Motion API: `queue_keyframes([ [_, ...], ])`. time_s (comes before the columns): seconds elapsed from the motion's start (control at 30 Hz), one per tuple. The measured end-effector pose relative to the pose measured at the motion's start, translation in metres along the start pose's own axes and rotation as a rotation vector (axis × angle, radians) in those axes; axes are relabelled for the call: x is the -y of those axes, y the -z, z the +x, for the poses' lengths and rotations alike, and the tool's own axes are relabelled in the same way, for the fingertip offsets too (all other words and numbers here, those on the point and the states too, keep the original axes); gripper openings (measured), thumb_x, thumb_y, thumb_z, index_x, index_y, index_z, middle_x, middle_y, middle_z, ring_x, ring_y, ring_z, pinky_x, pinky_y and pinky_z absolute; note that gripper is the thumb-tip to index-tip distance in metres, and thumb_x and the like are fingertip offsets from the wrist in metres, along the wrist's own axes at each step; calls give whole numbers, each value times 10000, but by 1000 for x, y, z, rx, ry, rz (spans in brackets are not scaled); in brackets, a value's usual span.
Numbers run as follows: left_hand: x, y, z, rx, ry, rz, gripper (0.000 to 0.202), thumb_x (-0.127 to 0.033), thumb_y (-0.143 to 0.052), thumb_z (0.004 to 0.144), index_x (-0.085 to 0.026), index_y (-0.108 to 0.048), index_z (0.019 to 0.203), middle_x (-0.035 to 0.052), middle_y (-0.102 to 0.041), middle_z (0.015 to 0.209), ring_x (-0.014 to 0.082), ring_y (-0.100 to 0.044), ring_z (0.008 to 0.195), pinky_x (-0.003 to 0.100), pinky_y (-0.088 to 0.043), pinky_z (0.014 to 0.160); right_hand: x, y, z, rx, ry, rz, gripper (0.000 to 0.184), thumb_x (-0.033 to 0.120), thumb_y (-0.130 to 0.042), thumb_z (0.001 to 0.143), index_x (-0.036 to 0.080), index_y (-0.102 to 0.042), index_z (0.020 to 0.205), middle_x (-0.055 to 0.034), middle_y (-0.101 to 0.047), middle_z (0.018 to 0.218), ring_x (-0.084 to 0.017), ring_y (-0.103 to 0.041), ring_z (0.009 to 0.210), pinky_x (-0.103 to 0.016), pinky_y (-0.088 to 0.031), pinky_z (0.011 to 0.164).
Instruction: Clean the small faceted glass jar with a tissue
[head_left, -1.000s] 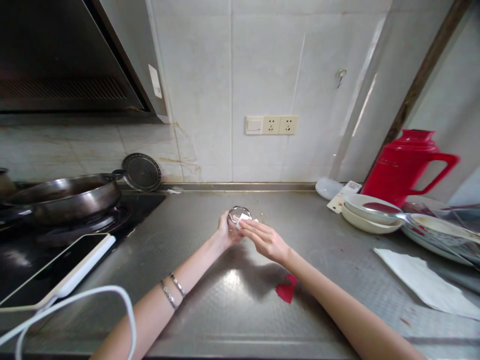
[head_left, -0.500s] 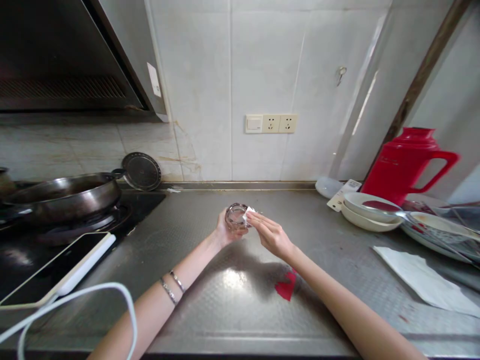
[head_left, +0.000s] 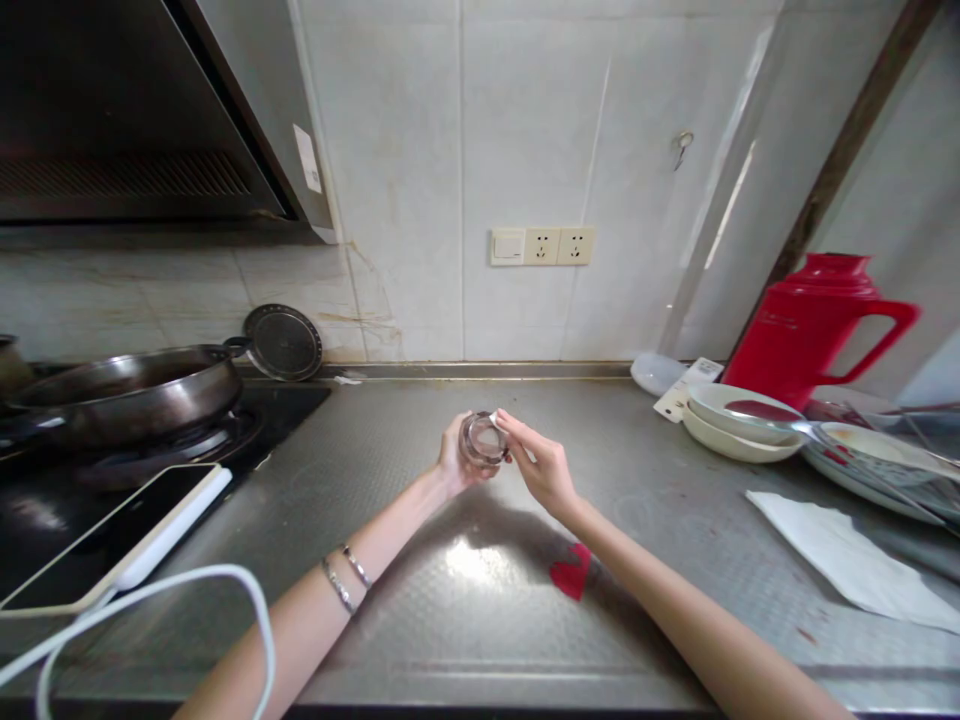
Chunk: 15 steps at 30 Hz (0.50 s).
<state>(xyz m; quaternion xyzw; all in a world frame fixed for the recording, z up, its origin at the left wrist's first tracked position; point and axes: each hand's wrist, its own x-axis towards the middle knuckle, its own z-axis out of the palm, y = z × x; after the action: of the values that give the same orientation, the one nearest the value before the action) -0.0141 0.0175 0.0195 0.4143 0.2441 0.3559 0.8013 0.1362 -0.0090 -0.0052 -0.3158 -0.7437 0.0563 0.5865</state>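
My left hand is wrapped round a small clear glass jar, its round mouth tilted up toward me over the middle of the steel counter. From the right, my right hand pinches a small piece of white tissue against the jar's rim. Only a corner of the tissue shows; the fingers cover the rest. Below the right wrist lies a red heart-shaped piece on the counter.
On the left, a steel pan sits on the black stove, with a phone and white cable in front. At right are a red thermos, stacked bowls, plates and a white paper sheet.
The jar has shifted slightly right and tipped more toward me. My right hand has moved with the tissue along the rim, and less of the tissue shows.
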Motion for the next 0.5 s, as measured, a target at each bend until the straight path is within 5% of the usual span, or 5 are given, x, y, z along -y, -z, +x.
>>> queue_keyframes([
  [0.23, 2, -6, -1, -121, 87, 180, 622, -590, -195, 851, -113, -591, 897, 134, -651, 619, 142, -466, 328, 204, -189, 298, 5, 2, 2, 2, -199, 80, 292, 288, -468, 923, 221, -659, 1134, -54, -676, 1141, -194, -710, 798, -290, -603, 643],
  [0.37, 5, -6, 1, -137, 133, 217, 616, -624, -253, 833, -113, -595, 879, 120, -648, 610, 155, -491, 365, 209, -201, 310, 5, 4, 2, 29, -105, 36, 266, 249, -458, 931, 224, -660, 1103, -50, -691, 1114, -194, -689, 934, -309, -581, 794],
  [0.5, 14, -1, 7, -109, 171, 191, 628, -661, -289, 806, -113, -594, 824, 61, -572, 523, 128, -434, 353, 208, -164, 312, 6, 6, 2, 105, 140, -51, 302, 169, -409, 940, 220, -617, 1152, -66, -667, 1162, -192, -606, 1118, -354, -520, 949],
])
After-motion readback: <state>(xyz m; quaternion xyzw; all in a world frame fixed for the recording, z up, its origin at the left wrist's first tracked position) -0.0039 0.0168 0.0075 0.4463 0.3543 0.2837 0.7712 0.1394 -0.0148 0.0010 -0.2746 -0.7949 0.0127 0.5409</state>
